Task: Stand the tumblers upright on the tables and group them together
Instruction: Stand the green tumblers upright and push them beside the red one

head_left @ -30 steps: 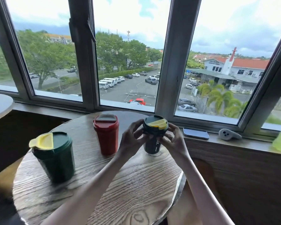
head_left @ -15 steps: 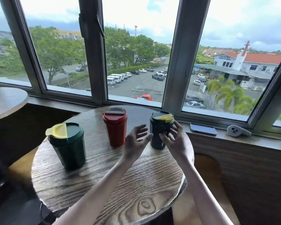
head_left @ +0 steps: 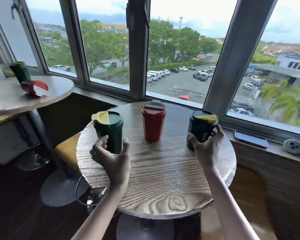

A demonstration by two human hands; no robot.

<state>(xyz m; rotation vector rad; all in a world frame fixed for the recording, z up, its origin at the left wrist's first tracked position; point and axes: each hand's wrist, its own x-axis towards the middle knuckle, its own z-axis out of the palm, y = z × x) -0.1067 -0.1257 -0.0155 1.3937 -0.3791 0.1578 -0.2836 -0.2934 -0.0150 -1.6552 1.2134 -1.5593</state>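
Three tumblers stand upright on the round wooden table (head_left: 163, 184). They are a green tumbler with a yellow flap (head_left: 111, 126) at the left, a red tumbler (head_left: 153, 123) in the middle and a dark tumbler with a yellow flap (head_left: 200, 126) at the right. My left hand (head_left: 113, 157) curls round the green tumbler's lower part, thumb on its right side. My right hand (head_left: 206, 146) grips the dark tumbler low down, thumb left and fingers right. On the far left table (head_left: 47, 99) a second red tumbler (head_left: 34, 87) lies on its side beside an upright green tumbler (head_left: 20, 71).
A phone (head_left: 251, 139) and a white controller (head_left: 295, 146) lie on the window sill at the right. Window frames rise close behind both tables. The left table's metal foot (head_left: 59, 189) and a stool ring stand on the floor between the tables.
My left hand left the dark tumbler and moved left to the green one. My right hand stayed on the dark tumbler. The view swung left, bringing the second table into sight.
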